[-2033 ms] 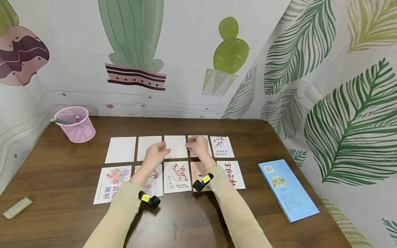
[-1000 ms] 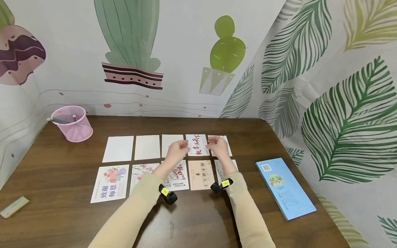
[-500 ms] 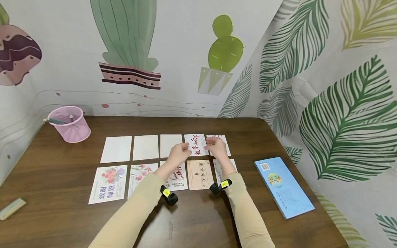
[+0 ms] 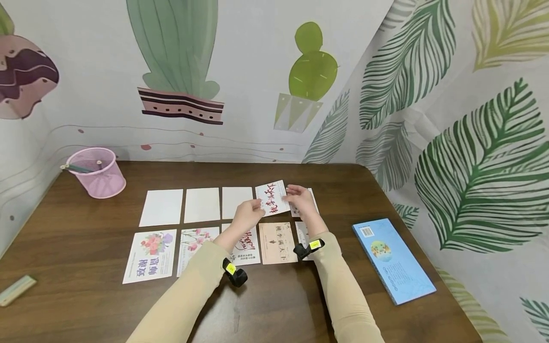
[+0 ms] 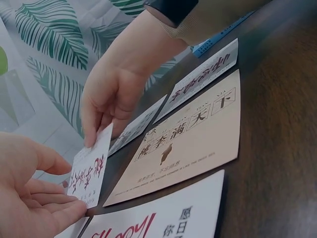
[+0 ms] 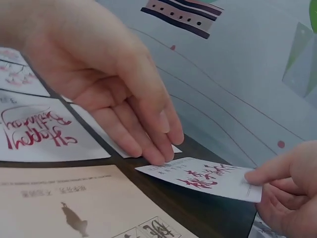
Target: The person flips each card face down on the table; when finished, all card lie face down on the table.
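A small white card with red lettering [image 4: 272,196] is tilted, its right side raised off the table. My right hand [image 4: 301,203] pinches its right edge between thumb and fingers, as the right wrist view also shows the card [image 6: 210,177] lifted. My left hand [image 4: 247,215] is at the left edge, fingertips touching it, with fingers [image 6: 126,131] fairly straight and thumb away from the card. Below lies a peach card [image 4: 278,243] with dark characters. A "Happy Birthday" card [image 4: 249,255] is partly hidden by my left wrist, and a blossom card [image 4: 295,211] by my right hand.
Three blank-faced cards [image 4: 201,205] continue the back row leftward. In the front row are a bouquet card [image 4: 150,257] and a pink-flower card [image 4: 188,243]. A pink mesh pen cup [image 4: 99,176] stands back left, an eraser-like block [image 4: 17,290] front left, a blue book [image 4: 394,262] right.
Both hands have moved right from the middle of the back row to the red-lettered card's sides. In the last half second that card has been raised on its right side and turned slightly.
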{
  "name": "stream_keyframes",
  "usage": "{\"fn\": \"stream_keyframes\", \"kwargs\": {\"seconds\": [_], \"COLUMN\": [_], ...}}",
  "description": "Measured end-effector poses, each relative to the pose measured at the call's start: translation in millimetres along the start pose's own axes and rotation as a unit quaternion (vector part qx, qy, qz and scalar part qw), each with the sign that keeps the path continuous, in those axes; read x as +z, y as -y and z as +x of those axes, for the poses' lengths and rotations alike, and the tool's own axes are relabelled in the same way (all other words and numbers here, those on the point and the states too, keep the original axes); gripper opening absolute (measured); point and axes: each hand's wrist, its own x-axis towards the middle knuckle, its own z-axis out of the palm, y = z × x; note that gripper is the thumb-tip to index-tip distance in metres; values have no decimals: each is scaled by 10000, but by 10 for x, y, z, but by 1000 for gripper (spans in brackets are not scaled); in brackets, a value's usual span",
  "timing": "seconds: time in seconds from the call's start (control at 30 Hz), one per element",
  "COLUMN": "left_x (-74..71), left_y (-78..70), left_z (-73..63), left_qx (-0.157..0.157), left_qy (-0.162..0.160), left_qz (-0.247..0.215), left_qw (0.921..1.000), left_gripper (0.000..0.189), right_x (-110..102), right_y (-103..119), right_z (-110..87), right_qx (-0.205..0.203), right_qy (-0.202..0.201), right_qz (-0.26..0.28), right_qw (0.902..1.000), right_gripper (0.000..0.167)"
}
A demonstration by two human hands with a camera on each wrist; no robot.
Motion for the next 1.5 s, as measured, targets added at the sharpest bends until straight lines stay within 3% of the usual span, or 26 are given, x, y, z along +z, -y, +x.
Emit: {"fn": "stream_keyframes", "kwargs": {"seconds": [0.2,0.47,0.97,1.23,1.5], "left_x": [9,3,-45,-42,39], "left_y": [8,17,-42,-162,-274], "left_z": [8,29,44,68,123], "left_qx": [27,11,88,301,488], "left_qy": [-34,-54,-186,-579,-919], "left_qz": [38,32,-53,-276,-580], "left_qw": [10000,10000,9998,9975,9929], "left_gripper": [49,50,46,40,50], "right_x": [20,127,163,180,237], "right_y": [-26,-95,-99,-36,50], "right_z": [-7,-66,-171,-237,-290], "right_qx": [286,115,-128,-336,-708], "right_qy": [513,623,339,-168,-239], "right_qz": [26,37,203,401,193], "right_qw": [9983,9980,9991,9985,9970], "right_gripper": [56,41,38,39,38]}}
